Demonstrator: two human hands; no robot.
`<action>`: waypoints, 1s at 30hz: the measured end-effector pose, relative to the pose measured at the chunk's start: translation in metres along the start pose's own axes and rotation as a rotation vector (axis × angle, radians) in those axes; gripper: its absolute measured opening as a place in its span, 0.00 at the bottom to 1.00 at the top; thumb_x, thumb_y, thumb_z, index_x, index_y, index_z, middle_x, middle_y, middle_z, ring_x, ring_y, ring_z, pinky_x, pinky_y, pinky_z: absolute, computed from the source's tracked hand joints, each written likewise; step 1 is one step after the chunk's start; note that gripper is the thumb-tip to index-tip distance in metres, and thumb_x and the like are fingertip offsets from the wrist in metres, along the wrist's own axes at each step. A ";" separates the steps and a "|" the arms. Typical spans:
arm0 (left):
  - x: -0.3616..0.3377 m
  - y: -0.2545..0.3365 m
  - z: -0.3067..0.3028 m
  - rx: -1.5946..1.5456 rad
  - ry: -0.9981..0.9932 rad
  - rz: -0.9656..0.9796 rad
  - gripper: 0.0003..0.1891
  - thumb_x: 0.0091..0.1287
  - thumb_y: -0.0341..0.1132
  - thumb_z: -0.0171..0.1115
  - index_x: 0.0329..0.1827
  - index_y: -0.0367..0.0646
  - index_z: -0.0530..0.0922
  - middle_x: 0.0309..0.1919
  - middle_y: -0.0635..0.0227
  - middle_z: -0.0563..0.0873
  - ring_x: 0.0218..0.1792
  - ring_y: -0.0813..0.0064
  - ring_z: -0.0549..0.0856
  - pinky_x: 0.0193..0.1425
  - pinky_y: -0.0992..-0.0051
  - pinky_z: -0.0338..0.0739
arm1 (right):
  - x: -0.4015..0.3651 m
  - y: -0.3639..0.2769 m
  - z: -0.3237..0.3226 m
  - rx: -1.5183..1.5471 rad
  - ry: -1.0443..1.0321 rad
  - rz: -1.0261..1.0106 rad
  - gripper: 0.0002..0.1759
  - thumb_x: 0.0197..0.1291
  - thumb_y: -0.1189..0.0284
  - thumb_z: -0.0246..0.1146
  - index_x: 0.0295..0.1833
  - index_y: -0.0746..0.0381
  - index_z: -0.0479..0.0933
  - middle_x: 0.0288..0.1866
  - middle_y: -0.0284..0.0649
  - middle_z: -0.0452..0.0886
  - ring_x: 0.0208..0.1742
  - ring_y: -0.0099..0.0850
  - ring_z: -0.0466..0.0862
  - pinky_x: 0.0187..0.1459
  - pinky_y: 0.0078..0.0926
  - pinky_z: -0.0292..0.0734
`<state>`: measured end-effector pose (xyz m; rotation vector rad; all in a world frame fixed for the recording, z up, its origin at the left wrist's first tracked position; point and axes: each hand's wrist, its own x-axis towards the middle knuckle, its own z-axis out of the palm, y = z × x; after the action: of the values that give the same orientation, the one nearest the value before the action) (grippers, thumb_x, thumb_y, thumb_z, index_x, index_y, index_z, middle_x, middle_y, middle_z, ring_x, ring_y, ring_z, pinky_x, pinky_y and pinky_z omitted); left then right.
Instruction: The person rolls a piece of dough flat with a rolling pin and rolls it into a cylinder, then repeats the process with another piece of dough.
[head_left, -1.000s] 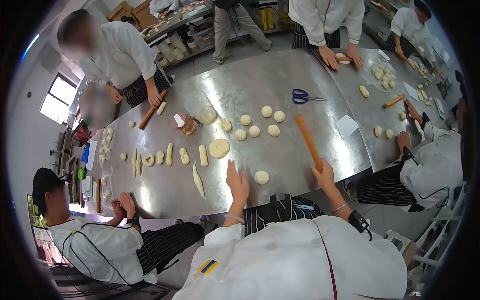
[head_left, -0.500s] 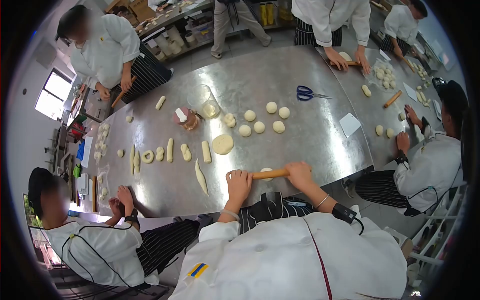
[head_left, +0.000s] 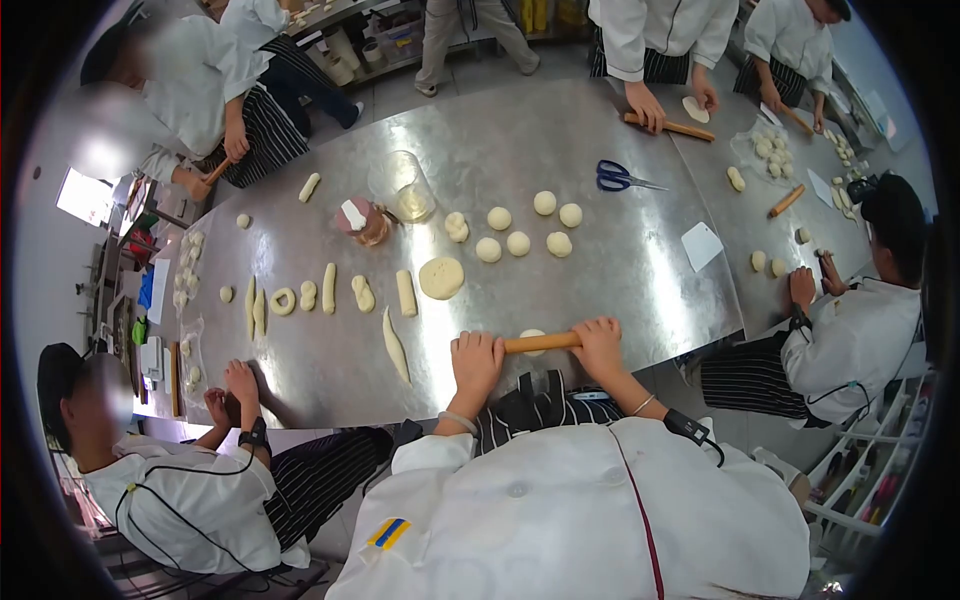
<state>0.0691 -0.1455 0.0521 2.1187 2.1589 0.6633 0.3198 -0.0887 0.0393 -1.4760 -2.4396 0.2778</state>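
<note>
My left hand [head_left: 477,360] is closed on one end of a wooden rolling pin [head_left: 541,343] near the table's front edge. At the other end, my right hand [head_left: 599,347] grips the same pin. Beneath the pin lies a piece of dough [head_left: 533,333], mostly hidden, with a pale edge showing. Left of my hands is a long tapered dough strip [head_left: 396,346]. Beyond them rest a flat dough disc [head_left: 441,278] and a short dough roll [head_left: 406,293]. Several round dough balls [head_left: 518,243] sit farther out on the steel table [head_left: 330,385].
Blue-handled scissors [head_left: 615,177], a white scraper [head_left: 702,246], a clear container [head_left: 411,190] and a pinkish jar [head_left: 366,222] stand or lie on the table. Shaped dough pieces [head_left: 283,301] line the left side. Co-workers surround the table, one near on my left.
My hands stay on the rolling pin, almost in place, while the view shifts slightly. At the far right, a co-worker's hand has left another pin and touches a flat dough piece.
</note>
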 end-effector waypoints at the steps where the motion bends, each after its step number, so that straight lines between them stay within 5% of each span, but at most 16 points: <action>1: 0.002 0.000 -0.002 0.000 -0.007 -0.006 0.11 0.67 0.41 0.60 0.30 0.43 0.78 0.30 0.62 0.80 0.38 0.59 0.77 0.44 0.59 0.67 | 0.000 0.000 0.000 -0.002 -0.002 -0.005 0.19 0.44 0.62 0.76 0.42 0.54 0.82 0.41 0.35 0.81 0.51 0.39 0.77 0.61 0.46 0.63; 26: -0.005 -0.004 0.002 0.059 -0.077 -0.047 0.11 0.68 0.39 0.59 0.30 0.42 0.79 0.30 0.62 0.79 0.39 0.59 0.76 0.50 0.60 0.68 | -0.010 -0.009 -0.001 0.104 -0.048 0.099 0.23 0.48 0.54 0.74 0.46 0.57 0.82 0.46 0.36 0.81 0.54 0.39 0.75 0.63 0.47 0.60; 30: 0.002 0.000 -0.004 0.120 -0.044 0.060 0.10 0.67 0.37 0.59 0.45 0.42 0.80 0.44 0.61 0.81 0.49 0.60 0.78 0.57 0.57 0.68 | -0.010 -0.009 0.002 0.100 0.018 0.084 0.25 0.53 0.53 0.71 0.49 0.60 0.80 0.51 0.40 0.78 0.57 0.42 0.72 0.65 0.50 0.59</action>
<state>0.0673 -0.1444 0.0559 2.2425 2.1715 0.4975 0.3158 -0.1021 0.0392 -1.5331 -2.3172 0.3958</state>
